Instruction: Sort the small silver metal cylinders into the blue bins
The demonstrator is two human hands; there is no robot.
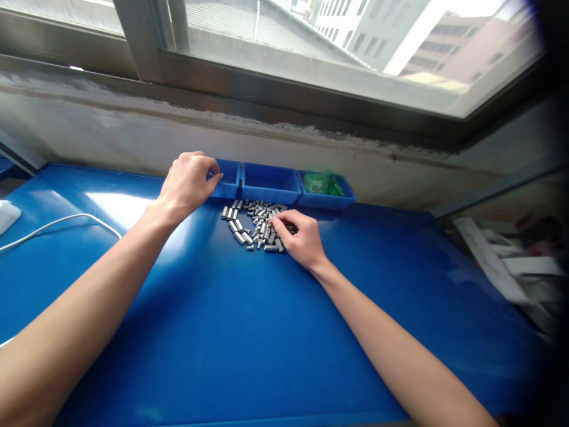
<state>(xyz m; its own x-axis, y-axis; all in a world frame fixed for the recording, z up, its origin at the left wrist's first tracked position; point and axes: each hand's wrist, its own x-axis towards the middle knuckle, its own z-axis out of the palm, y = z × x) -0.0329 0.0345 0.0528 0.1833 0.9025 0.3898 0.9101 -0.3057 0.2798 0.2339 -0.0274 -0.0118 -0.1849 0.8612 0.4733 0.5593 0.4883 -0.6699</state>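
Note:
My left hand (pixel 189 181) is raised at the near-left edge of the left blue bin (pixel 230 188). Its fingers curl in toward the thumb, and whatever they may hold is too small to make out. On the blue table lies a loose pile of small metal parts (pixel 262 222), short silvery cylinders and smaller screw-like pieces. My right hand (pixel 304 237) rests at the right side of this pile, thumb and forefinger pinched together among the pieces. What sits between those fingertips is hidden.
Beside the left bin stand a middle blue bin (pixel 271 193) and a right blue bin (pixel 340 203) holding green plastic packets (pixel 322 184). Behind them rise a wall and a window frame (pixel 267 95). A white cable (pixel 66 218) crosses the table (pixel 231 344) at left.

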